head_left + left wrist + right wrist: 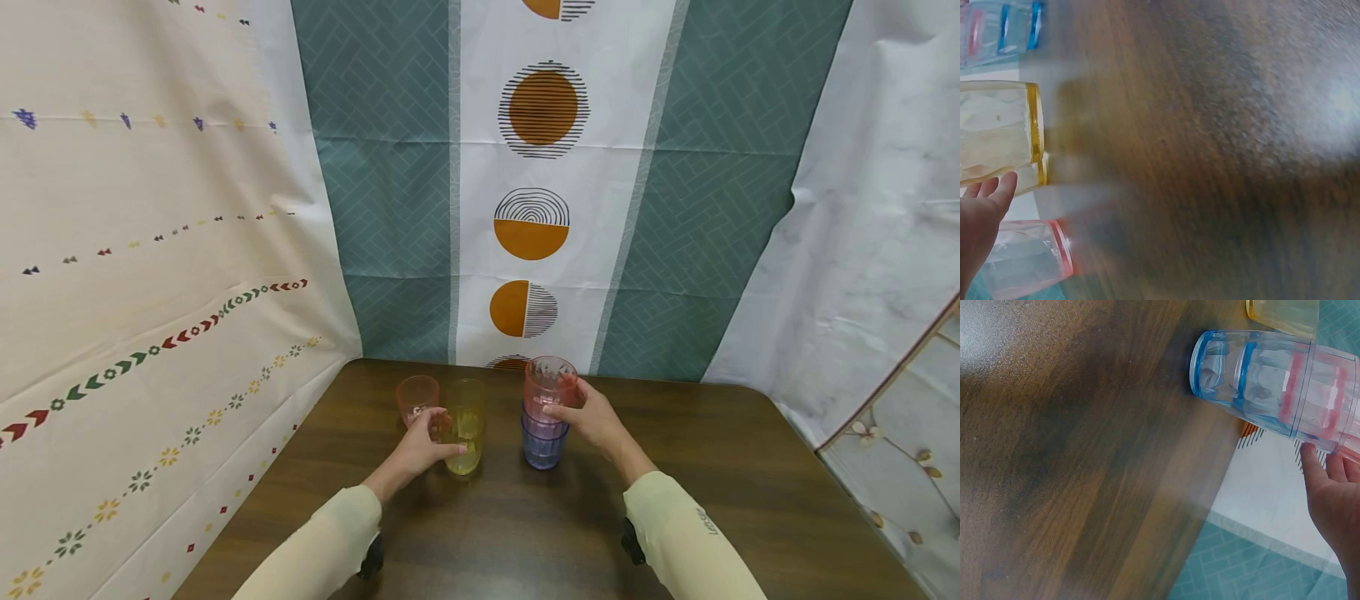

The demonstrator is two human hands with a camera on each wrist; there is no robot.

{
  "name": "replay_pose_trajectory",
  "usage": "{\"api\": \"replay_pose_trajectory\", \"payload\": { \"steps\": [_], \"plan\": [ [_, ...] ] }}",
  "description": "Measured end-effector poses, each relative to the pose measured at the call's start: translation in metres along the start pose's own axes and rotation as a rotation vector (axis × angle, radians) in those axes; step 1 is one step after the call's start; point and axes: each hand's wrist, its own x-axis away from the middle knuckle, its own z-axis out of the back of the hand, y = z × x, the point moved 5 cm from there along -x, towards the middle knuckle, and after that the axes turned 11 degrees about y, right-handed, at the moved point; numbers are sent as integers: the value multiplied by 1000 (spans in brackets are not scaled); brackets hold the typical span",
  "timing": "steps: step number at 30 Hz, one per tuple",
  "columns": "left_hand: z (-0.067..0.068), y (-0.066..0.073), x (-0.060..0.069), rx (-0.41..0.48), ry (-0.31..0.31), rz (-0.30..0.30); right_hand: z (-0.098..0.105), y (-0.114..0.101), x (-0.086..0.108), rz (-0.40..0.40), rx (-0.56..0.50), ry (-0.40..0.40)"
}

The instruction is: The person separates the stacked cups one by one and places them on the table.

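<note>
A stack of clear cups stands upright, blue cups [543, 448] below and pink cups [550, 386] above, partly nested. My right hand [600, 423] grips the pink part from the right, thumb in front. In the right wrist view, the hand [1335, 506] is at the stack's pink end, near the blue cups [1222, 369]. My left hand [416, 452] holds the yellow cups [468, 417] at their left side, thumb across the front. The left wrist view shows the hand [984, 212] with fingertips against the yellow cups [994, 128]; its thumb is hidden there.
A pink cup [417, 395] stands left of the yellow cups, close behind my left hand; it also shows in the left wrist view as a pink-rimmed cup [1029, 259]. The brown table [495, 542] meets hanging patterned cloths [397, 208] at its back and sides.
</note>
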Motion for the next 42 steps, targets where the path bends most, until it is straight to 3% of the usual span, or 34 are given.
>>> {"api": "replay_pose_trajectory", "payload": {
  "steps": [10,19,34,42],
  "plan": [
    [2,-4,0,2,3,-16,0,-1,0,-3,-12,-1],
    [0,-10,2,17,-53,32,1,0,0,0,-11,-2],
    [1,-5,8,27,-67,37,-1,2,0,6,-11,-1],
    [6,3,2,29,-45,10,-1,1,-1,-1,-17,-1]
  ]
}}
